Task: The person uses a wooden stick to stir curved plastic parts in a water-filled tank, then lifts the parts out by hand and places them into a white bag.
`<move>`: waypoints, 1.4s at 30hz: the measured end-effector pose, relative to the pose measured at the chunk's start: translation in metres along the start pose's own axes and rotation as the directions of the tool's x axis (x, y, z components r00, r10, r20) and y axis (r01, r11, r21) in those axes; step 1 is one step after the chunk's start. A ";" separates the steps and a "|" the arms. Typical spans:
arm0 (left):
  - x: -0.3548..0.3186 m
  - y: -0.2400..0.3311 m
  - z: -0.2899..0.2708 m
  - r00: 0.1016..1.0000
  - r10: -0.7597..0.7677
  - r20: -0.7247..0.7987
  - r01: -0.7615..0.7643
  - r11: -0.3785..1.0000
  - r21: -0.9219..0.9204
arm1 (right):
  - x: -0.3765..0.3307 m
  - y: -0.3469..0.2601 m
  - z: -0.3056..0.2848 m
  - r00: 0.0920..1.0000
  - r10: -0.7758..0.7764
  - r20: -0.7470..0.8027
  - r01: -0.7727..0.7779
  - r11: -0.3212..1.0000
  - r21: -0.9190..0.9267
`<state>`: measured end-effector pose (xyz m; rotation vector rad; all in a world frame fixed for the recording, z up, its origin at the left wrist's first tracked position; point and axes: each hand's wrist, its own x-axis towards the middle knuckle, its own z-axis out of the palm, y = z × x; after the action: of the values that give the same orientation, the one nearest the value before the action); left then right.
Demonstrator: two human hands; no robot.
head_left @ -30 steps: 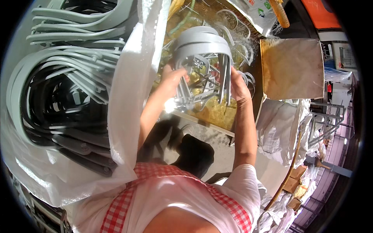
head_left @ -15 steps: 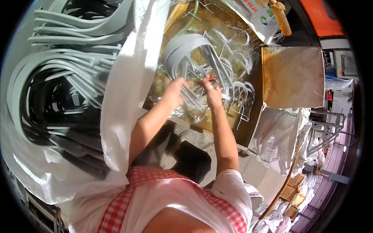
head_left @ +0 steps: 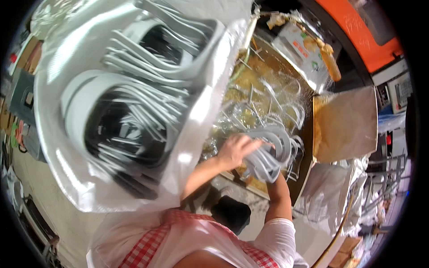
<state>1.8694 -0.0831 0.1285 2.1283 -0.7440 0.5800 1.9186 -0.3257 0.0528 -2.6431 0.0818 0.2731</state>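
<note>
At centre frame, the left hand (head_left: 237, 149) gripped a bundle of grey hangers (head_left: 270, 156). The right hand was hidden behind the bundle; its grip could not be told.

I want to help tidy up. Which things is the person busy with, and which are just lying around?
Busy with:
- left hand on the bundle of grey hangers
- loose hangers in the shiny tray
- right hand: hidden behind the bundle

Just lying around:
- big bag of hangers
- brown cardboard
- printed packet
</note>
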 end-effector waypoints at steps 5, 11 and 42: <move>0.004 0.038 -0.049 0.954 -0.298 0.027 0.293 0.912 -0.287 | -0.042 -0.035 -0.053 0.990 -0.137 -0.027 0.130 0.832 0.540; 0.010 0.063 -0.086 0.839 -0.526 -0.138 0.404 0.773 -0.489 | -0.115 -0.077 -0.078 0.923 -0.325 -0.206 0.353 0.504 0.788; 0.071 -0.073 -0.468 0.737 -0.670 -0.084 0.415 0.548 -0.726 | 0.018 -0.501 -0.190 0.839 -0.531 0.123 0.496 0.650 -0.576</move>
<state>1.8990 0.3059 0.4056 1.3777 0.0028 0.2573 2.0231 0.0280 0.4418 -3.1267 -0.8769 0.0155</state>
